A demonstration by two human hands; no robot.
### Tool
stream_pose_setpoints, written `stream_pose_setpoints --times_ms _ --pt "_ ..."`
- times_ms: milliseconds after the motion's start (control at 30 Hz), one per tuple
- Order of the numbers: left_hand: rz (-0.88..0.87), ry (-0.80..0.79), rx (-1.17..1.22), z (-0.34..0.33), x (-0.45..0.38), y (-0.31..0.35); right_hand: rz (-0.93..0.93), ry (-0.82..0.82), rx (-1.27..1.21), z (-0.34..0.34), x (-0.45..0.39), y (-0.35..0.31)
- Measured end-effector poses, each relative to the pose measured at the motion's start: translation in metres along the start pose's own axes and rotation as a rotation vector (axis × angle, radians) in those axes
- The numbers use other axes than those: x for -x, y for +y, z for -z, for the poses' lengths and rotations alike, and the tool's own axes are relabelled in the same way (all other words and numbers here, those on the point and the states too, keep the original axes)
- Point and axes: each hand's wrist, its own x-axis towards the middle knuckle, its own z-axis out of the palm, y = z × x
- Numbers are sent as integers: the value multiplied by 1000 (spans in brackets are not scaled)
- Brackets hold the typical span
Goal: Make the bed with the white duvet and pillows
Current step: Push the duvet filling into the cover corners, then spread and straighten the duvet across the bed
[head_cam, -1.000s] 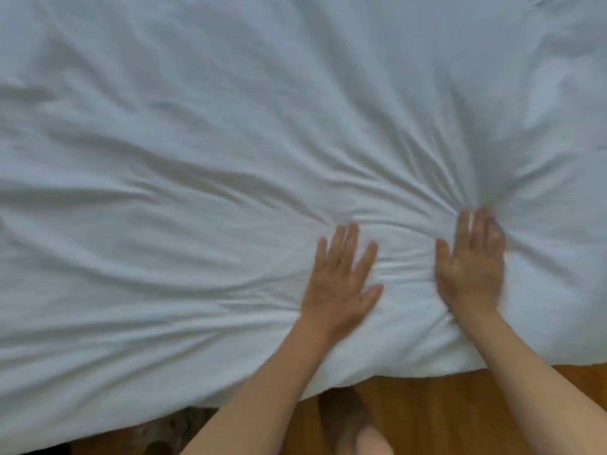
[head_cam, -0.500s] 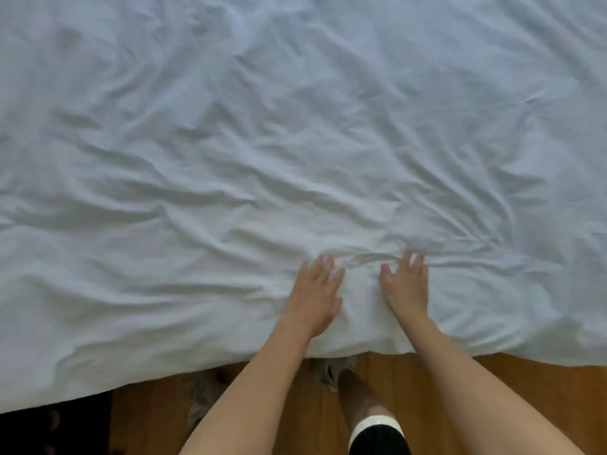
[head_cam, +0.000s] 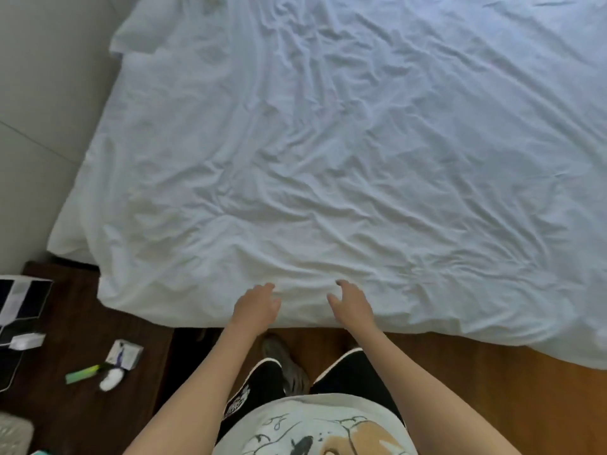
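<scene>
The white duvet (head_cam: 345,152) lies spread and wrinkled across the whole bed and hangs over its near edge. My left hand (head_cam: 257,305) is at that near edge, fingers relaxed and slightly bent, on or just above the cloth. My right hand (head_cam: 352,303) is a short way to its right, at the same edge, fingers loosely spread with the thumb out. Neither hand holds any fabric. No pillows are in view.
A dark wooden nightstand (head_cam: 82,323) stands at the left with a small box (head_cam: 124,353), a green item (head_cam: 82,374) and a white charger (head_cam: 26,341) on it. Orange wooden floor (head_cam: 476,389) runs along the bed's near side. A pale wall (head_cam: 39,110) borders the left.
Both hands have slid back toward the bed's near edge and no longer press flat on the duvet. My view has pulled back and now takes in the nightstand and wall.
</scene>
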Motion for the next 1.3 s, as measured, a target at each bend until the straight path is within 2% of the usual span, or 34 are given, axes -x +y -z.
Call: stream_pose_setpoints --times_ms 167,367,567,733,1000,1300 --pt "61 11 196 -3 33 -25 -34 -60 25 -16 33 -25" --pt "73 108 225 34 21 -42 5 -33 37 -9 16 -62" --pt "41 232 231 102 -26 -81 61 29 117 -13 -21 -139" --pt "39 277 263 157 -51 -128 76 80 132 -28 -36 -225" --pt "137 422 323 238 -91 -197 191 168 145 -32 -82 -346" --pt "248 506 373 293 -114 -236 265 86 247 -27 -154 -434"
